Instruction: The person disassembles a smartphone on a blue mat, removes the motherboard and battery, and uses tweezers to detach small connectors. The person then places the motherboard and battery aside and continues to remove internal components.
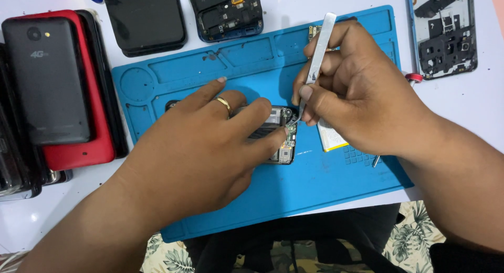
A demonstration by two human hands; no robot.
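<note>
While left hand [210,142] hides opened phone [281,134] | right hand [357,94] pinches tweezers [317,58] | tips obscured
</note>
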